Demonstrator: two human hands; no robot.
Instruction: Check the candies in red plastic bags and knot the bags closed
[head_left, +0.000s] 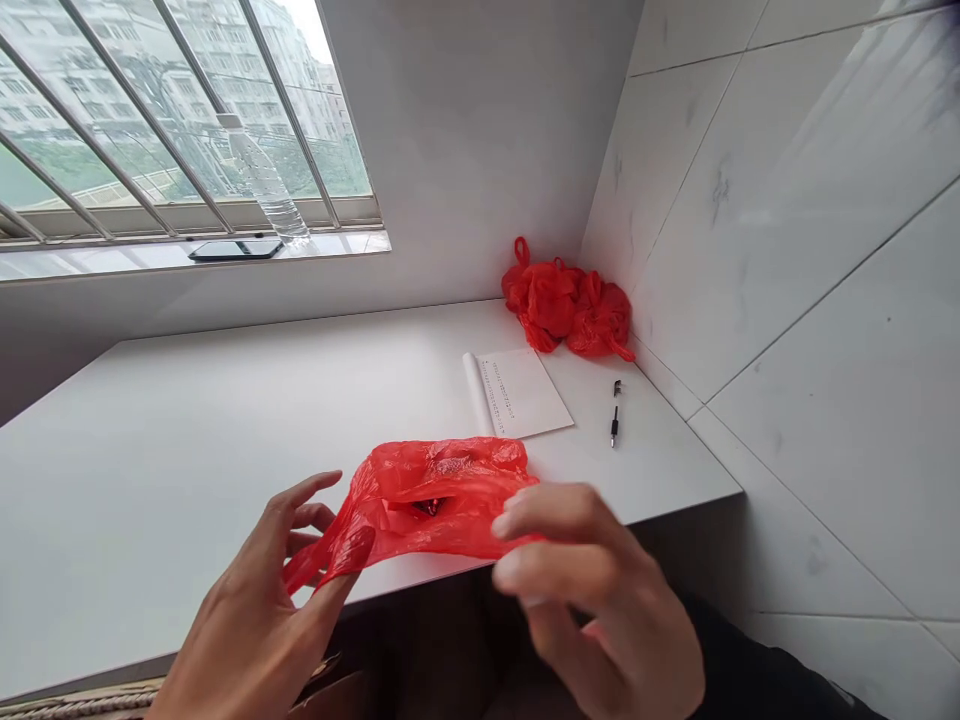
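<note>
A thin red plastic bag (450, 535) spreads at the table's front edge, its mouth partly gaping. Something small and dark shows through the opening, too little to name. My left hand (262, 590) has the bag's left handle hooked around its thumb, the plastic stretched over the thumb tip and the fingers spread beside it. On the other side, my right hand (600, 590) is slightly blurred, with fingers bent and the thumb apart from them. Its fingertips overlap the bag's right edge; whether they touch it I cannot tell.
Several knotted red bags (562, 305) sit in the back corner against the tiled wall. An open notepad (525, 390) with writing, a black pen (615, 428) and its cap (617, 388) lie nearby. A water bottle (266, 185) and a phone (236, 250) rest on the windowsill.
</note>
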